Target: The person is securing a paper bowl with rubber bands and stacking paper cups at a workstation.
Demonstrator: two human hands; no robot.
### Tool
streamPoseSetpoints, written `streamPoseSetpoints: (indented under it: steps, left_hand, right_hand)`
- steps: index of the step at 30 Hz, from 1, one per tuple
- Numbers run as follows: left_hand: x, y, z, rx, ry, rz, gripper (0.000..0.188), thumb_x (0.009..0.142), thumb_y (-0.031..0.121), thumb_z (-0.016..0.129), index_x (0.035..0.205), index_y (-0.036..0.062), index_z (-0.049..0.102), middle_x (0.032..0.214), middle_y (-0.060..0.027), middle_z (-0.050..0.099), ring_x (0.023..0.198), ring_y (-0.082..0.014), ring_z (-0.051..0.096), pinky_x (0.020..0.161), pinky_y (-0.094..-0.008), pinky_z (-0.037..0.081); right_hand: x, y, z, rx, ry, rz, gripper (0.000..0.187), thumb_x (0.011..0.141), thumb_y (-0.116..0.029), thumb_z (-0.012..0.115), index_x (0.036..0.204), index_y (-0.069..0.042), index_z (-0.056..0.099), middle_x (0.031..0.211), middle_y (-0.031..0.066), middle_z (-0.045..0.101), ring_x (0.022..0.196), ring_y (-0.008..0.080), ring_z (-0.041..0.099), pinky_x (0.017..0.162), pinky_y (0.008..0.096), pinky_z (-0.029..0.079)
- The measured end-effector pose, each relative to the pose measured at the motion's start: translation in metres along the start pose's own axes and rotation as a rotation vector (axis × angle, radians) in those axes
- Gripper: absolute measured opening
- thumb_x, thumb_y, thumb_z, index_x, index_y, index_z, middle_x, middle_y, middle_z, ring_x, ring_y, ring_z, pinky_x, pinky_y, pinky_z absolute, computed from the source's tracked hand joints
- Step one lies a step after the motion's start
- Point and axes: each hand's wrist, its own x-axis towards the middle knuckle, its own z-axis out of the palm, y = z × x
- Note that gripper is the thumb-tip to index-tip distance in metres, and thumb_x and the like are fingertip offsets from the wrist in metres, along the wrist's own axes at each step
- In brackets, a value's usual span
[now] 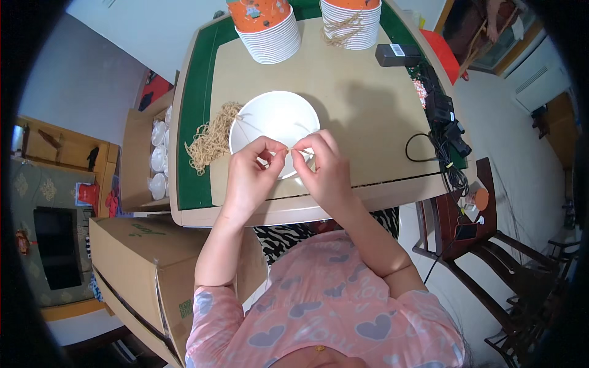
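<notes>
Over the near rim of a white paper bucket [276, 113], my left hand [250, 175] and my right hand [328, 172] meet fingertip to fingertip. Each pinches a thin piece of tan twine [289, 149] between thumb and forefinger. Only a short bit of the twine shows; the fingers cover the rest. The bucket stands on the table with its white inside visible. Left of it, touching or nearly touching its wall, lies a tangled heap of tan twine [215, 138].
Two stacks of nested orange-and-white paper buckets [270, 40] [351, 27] stand at the back, the right one with twine strands over it. Black adapters and cables [438, 107] line the right edge. An open carton [138, 153] of white wrapped items and a big cardboard box [141, 251] sit left.
</notes>
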Motion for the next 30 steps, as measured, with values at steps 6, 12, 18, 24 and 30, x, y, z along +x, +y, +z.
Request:
streamPoseSetpoints:
  steps: [6,12,18,24,30]
  left_hand:
    - [-0.001,-0.004,-0.003,-0.004,0.004,-0.024,0.007,0.082,0.005,0.063,0.086,0.0011,0.066,0.073,-0.002,0.065,0.062,-0.0052,0.054,0.05,-0.0217,0.043]
    - [0.0,-0.012,-0.002,-0.057,0.025,0.012,0.006,0.082,0.005,0.063,0.087,0.0013,0.066,0.073,-0.002,0.065,0.062,-0.0052,0.054,0.05,-0.0216,0.043]
    - [0.0,-0.008,-0.003,-0.02,-0.002,-0.006,0.007,0.083,0.006,0.064,0.087,0.0012,0.065,0.075,-0.0026,0.065,0.063,-0.006,0.055,0.051,-0.022,0.043]
    - [-0.001,-0.004,-0.003,0.001,-0.002,-0.007,0.013,0.083,0.007,0.064,0.095,0.0027,0.065,0.078,-0.0025,0.066,0.064,-0.0069,0.056,0.051,-0.0222,0.044]
    - [-0.003,-0.001,0.003,-0.009,-0.048,0.098,0.029,0.08,0.0,0.065,0.108,0.0066,0.066,0.088,-0.0048,0.066,0.069,-0.0093,0.057,0.055,-0.0221,0.045]
  right_hand:
    - [0.002,-0.005,0.001,0.112,0.027,0.049,0.016,0.078,-0.005,0.067,0.092,-0.006,0.061,0.086,0.0045,0.059,0.049,0.013,0.044,0.047,0.0266,0.037]
    - [-0.001,0.005,0.003,0.136,-0.029,0.098,0.012,0.08,-0.006,0.066,0.092,-0.005,0.065,0.08,0.0035,0.063,0.047,0.0074,0.039,0.046,0.0245,0.034]
    - [0.001,0.004,0.002,0.202,-0.018,0.108,0.009,0.081,-0.006,0.066,0.09,-0.004,0.066,0.075,0.0027,0.064,0.047,0.0058,0.039,0.045,0.0234,0.033]
    - [-0.001,0.004,-0.001,0.17,-0.073,0.112,0.01,0.083,-0.009,0.065,0.092,-0.005,0.062,0.082,0.0105,0.063,0.067,0.0222,0.064,0.057,0.0299,0.049]
    - [0.0,0.003,-0.006,0.184,-0.092,0.152,0.01,0.083,-0.009,0.065,0.092,-0.005,0.063,0.081,0.0105,0.063,0.066,0.0211,0.064,0.056,0.0294,0.048]
